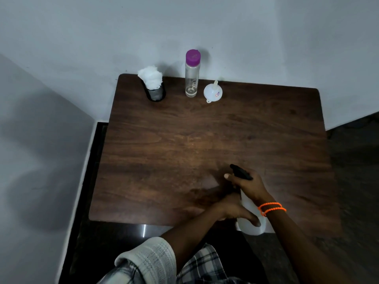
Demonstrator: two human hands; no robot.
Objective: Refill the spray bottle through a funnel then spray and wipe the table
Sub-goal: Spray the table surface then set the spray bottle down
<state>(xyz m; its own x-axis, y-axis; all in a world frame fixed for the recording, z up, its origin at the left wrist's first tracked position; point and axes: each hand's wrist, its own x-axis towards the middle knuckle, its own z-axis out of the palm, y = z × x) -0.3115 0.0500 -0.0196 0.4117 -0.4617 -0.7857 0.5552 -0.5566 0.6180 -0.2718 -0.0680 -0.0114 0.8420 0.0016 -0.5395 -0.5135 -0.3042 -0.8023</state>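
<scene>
A white spray bottle (250, 204) with a black trigger head (241, 172) is held tilted over the near right part of the brown wooden table (184, 140). My right hand (249, 185) grips its neck and trigger head, nozzle facing left and away. My left hand (235, 210) holds the bottle's white body from the left. At the table's far edge stand a clear water bottle (192, 78) with a purple cap, nearly empty, and a white funnel (213, 92) lying mouth-down to its right.
A black mesh cup (155, 93) stuffed with white tissue stands at the far left of the table. Grey walls close in behind and to the left. Dark floor lies on the right and near side.
</scene>
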